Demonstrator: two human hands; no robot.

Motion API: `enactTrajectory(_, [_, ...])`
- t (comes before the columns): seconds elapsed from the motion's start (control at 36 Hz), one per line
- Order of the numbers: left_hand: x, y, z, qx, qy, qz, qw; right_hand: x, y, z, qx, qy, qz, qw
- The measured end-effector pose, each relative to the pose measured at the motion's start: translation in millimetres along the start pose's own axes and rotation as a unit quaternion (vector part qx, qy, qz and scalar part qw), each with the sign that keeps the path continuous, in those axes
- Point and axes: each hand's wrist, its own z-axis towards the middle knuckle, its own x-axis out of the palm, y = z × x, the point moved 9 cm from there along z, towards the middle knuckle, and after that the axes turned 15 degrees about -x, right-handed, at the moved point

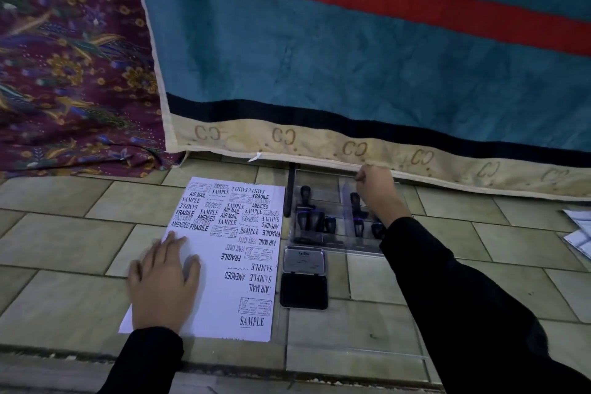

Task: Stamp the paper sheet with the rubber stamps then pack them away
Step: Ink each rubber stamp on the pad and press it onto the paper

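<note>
Long plain black fabric left sleeve (145, 361), matching black right sleeve (463, 297). Each ends at the wrist; left hand (161, 281) and right hand (377, 189) are bare.

The paper sheet (224, 297), lower middle of the frame, bears stamps reading SAMPLE, AIR MAIL, FRAGILE, AMENDED, FAX OUT and EXPRESS (many upside down). Above it, the blanket border (319, 144) repeats CC 6 times. The ink pad lid (303, 261) has a blurred, unreadable brand.
</note>
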Motion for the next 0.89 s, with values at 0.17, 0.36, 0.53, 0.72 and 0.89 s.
enactTrajectory(0.17, [1,2,1,-0.002,0.019,-0.008,1.000,16,-16,-12,0.053,0.087,-0.010,0.995])
enactTrajectory(0.36, [1,5,5,-0.016,0.050,-0.057,0.997,27,-16,-13,0.050,0.097,0.006,0.994])
enactTrajectory(0.53, [-2,9,16,-0.040,0.120,-0.134,0.983,14,-28,-12,0.077,0.036,0.055,0.995])
enactTrajectory(0.72, [-26,-13,7,0.029,0.034,-0.116,0.992,-32,-14,-37,0.041,-0.139,0.180,0.973])
enactTrajectory(0.89, [-12,-82,-40,0.211,0.122,-0.136,0.960,-42,45,-96,-0.032,-0.177,0.306,0.935])
